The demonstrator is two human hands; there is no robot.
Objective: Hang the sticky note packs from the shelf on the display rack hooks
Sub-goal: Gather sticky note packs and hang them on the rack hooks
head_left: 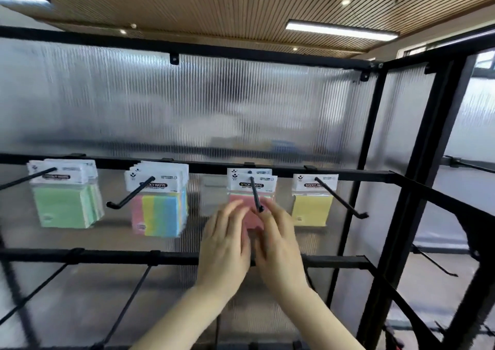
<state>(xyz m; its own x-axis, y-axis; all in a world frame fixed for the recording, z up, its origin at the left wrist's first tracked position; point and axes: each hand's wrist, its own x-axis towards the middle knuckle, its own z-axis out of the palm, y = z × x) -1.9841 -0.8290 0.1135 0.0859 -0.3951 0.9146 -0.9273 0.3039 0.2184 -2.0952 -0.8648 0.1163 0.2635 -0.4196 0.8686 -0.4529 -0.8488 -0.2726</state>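
along the rack's upper rail, four hooks already carry sticky note packs: green packs (64, 202) at the left end, multicolour packs (160, 210), pink packs (250, 189) on the third hook (255, 194), and a yellow pack (312, 205) near the right post. both hands, left hand (225, 248) and right hand (278, 245), reach at the pink packs; blur hides whether either grip holds anything. lower hooks hang bare, so hanging seems partly done.

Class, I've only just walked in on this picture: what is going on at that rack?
A person is stocking a display rack with sticky note packs. Both hands, the left hand and the right hand, reach with straight fingers to the pink packs on the third hook. Green packs, striped packs and a yellow pack hang alongside.
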